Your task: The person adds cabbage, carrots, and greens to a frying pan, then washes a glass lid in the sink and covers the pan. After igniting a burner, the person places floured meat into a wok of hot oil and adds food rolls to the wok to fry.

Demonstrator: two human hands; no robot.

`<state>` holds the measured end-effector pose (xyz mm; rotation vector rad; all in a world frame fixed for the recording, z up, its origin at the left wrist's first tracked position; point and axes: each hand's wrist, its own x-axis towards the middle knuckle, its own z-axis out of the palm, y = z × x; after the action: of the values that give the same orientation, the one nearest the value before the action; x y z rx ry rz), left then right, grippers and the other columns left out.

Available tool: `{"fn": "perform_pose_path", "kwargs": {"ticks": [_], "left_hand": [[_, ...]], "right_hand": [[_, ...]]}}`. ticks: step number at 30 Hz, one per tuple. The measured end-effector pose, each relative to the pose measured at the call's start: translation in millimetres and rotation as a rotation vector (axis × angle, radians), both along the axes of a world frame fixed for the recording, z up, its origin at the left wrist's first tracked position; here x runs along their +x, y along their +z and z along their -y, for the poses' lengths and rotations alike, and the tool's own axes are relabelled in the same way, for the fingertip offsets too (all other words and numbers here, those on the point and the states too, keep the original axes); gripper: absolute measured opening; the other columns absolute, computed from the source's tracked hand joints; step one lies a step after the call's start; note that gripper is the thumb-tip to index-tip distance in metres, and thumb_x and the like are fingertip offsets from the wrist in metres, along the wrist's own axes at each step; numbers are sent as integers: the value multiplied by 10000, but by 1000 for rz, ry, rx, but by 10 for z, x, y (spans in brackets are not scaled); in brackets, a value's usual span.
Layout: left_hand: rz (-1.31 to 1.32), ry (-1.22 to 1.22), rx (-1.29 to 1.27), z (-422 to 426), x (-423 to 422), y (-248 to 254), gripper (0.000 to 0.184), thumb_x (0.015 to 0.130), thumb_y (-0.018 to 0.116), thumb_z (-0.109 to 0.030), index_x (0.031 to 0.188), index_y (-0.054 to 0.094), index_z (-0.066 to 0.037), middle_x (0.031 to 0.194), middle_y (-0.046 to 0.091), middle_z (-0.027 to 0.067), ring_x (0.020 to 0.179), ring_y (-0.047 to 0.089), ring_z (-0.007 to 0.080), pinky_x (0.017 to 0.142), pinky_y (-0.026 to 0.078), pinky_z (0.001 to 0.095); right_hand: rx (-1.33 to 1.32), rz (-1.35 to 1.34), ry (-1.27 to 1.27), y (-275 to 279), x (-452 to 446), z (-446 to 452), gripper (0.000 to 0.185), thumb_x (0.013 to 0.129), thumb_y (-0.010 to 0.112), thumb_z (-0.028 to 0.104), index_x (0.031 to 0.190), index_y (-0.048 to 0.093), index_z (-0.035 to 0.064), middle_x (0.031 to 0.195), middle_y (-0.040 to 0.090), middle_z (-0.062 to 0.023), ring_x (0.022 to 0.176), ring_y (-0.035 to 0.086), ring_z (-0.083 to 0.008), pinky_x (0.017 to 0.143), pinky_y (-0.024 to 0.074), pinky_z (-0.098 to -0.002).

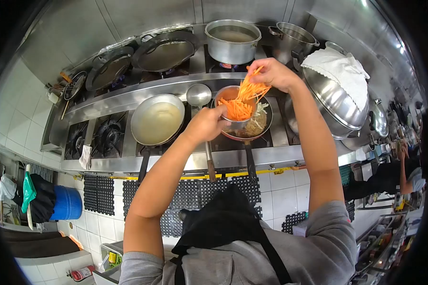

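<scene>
My left hand [207, 124] grips a small metal bowl [237, 124] by its rim, over a red-rimmed frying pan [246, 138]. Shredded carrot [238, 109] fills part of the bowl. Fingers closed, my right hand [271, 75] lifts a bunch of carrot strips [253, 90] just above it. Pale shreds and brownish food [256, 124] lie in the pan, partly hidden under the bowl. Left of my left hand, a pan of cloudy liquid [157, 118] sits on the stove. A long-handled ladle [199, 95] rests between the two pans.
A large pot of liquid [233, 46] stands over a lit flame at the back. Two dark woks [165, 50] are to its left. A big domed metal lid [335, 97] with a white cloth [337, 69] is at the right. Another person [390, 175] works far right.
</scene>
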<state>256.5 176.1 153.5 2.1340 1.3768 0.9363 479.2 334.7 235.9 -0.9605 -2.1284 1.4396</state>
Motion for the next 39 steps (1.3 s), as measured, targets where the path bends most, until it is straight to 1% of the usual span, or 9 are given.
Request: {"fn": "perform_pose_path", "kwargs": {"ticks": [7, 14, 17, 19, 24, 29, 31, 36, 39], "left_hand": [[-55, 157, -32, 263, -229, -256, 211, 773, 716, -104, 859, 545, -15, 685, 618, 187, 659, 627, 377, 582, 494, 423], [253, 386, -254, 1104, -546, -438, 182, 827, 691, -43, 853, 517, 4, 618, 626, 102, 572, 639, 165, 516, 483, 286], [289, 519, -310, 1481, -659, -436, 164, 843, 675, -25, 862, 517, 12, 641, 645, 78, 586, 628, 110, 520, 492, 260], [302, 590, -349, 1732, -706, -474, 152, 848, 668, -18, 872, 521, 14, 658, 654, 72, 591, 623, 101, 527, 499, 252], [539, 748, -405, 2232, -751, -603, 120, 853, 646, 19, 921, 548, 11, 716, 655, 75, 607, 623, 105, 509, 483, 225], [655, 835, -398, 2518, -651, -687, 121, 857, 639, 21, 939, 550, 14, 704, 652, 72, 599, 619, 105, 503, 477, 225], [651, 837, -384, 2557, -641, -735, 129, 853, 645, 23, 934, 545, 9, 694, 648, 74, 593, 619, 109, 498, 477, 226], [701, 858, -413, 2657, -577, -850, 143, 856, 649, 18, 901, 515, 4, 690, 645, 80, 589, 627, 117, 486, 477, 227], [716, 862, -412, 2723, -530, -831, 146, 856, 646, 24, 901, 508, 5, 696, 646, 79, 589, 626, 117, 488, 481, 230]], "right_hand": [[5, 229, -75, -1164, 547, -654, 100, 731, 717, 29, 809, 656, 39, 718, 632, 3, 646, 567, -79, 564, 456, -246], [11, 730, 48, -1947, 318, -660, 123, 710, 687, 47, 832, 700, 57, 812, 690, -94, 741, 669, -188, 650, 525, -358], [316, 1040, 160, -2227, 320, -942, 183, 725, 633, -1, 891, 692, 49, 875, 693, -142, 830, 686, -266, 717, 534, -390], [616, 992, 102, -2168, 302, -952, 252, 731, 591, -26, 950, 684, 55, 946, 679, -176, 908, 662, -340, 772, 529, -400], [530, 725, -134, -1836, 274, -736, 220, 762, 582, 8, 952, 684, 52, 1047, 653, -206, 980, 630, -368, 812, 514, -425], [638, 1112, 186, -1983, 276, -322, 252, 776, 590, 39, 1016, 669, 33, 1026, 637, -266, 1019, 623, -349, 864, 516, -400], [372, 1022, 354, -2018, 223, -137, 295, 778, 543, 27, 1043, 672, 50, 1100, 638, -205, 1077, 593, -346, 887, 500, -419], [472, 670, -66, -1897, 275, -116, 423, 798, 480, 16, 1194, 609, 89, 1228, 588, -130, 1159, 539, -335, 979, 424, -456], [537, 910, 9, -1872, 385, -161, 467, 806, 457, 14, 1237, 589, 134, 1292, 548, -114, 1237, 478, -300, 1027, 358, -511]]}}
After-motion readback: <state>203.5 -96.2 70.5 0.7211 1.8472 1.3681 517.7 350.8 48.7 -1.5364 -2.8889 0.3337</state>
